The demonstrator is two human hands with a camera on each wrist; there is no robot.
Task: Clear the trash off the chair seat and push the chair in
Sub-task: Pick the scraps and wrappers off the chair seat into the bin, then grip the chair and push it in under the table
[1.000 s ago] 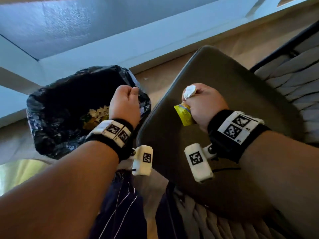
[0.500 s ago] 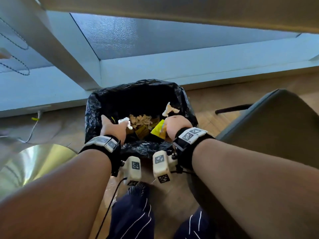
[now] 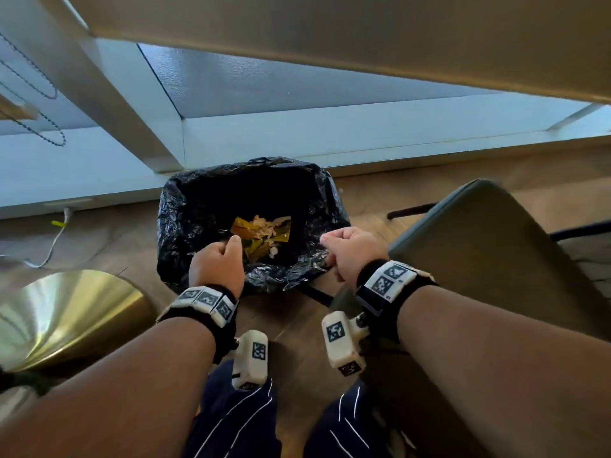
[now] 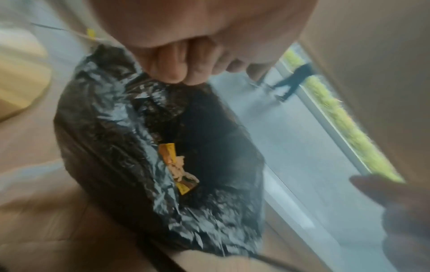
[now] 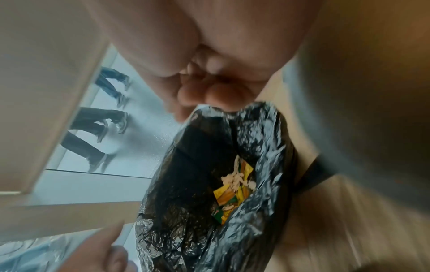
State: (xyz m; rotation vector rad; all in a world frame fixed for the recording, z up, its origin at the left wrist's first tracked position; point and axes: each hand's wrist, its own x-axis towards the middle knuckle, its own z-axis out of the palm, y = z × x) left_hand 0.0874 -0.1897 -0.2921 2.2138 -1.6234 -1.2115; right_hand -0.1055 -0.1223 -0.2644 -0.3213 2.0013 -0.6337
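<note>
left hand (image 3: 216, 264): curled, seemingly empty | right hand (image 3: 352, 251): curled, empty | forearms extended forward

Both hands' trash (image 3: 261, 234) now lies in bin (image 3: 185, 219).

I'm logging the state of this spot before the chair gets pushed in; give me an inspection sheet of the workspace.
Surface: wooden floor, bare where visible.
Job's things: chair seat, no trash on the visible part; bin with black liner beside it holds yellow wrappers and pale scraps.
Clutter: brass-coloured round base on the floor, left.
Hands: left hand and right hand above the bin's near rim, fingers curled, nothing held.
Cables: white cable on the floor by the window; bead chain hanging, upper left.
Surroundings: low window under a beige ledge; legs of passers-by outside in the right wrist view.
</note>
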